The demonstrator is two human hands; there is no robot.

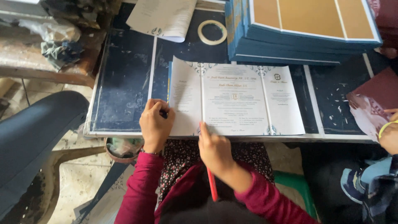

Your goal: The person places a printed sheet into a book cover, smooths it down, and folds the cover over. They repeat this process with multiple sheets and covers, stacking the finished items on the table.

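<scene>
One printed card (240, 99) lies flat on the dark table (120, 83), creased into three panels. My left hand (155, 122) is curled shut, pinning its left flap; my right hand (213, 147) grips a red stick (212, 184) (tip hidden) at the bottom edge. Beyond sit one tape ring (212, 32) and a blue stack (290, 37), cropped.

Magenta long sleeves (137, 195), dark floral-print garment (182, 159), thin bracelet (150, 152) at left wrist.

Soft, dim daylight, no hard shadows; the picture is fairly sharp, slightly stretched toward the corners.
</scene>
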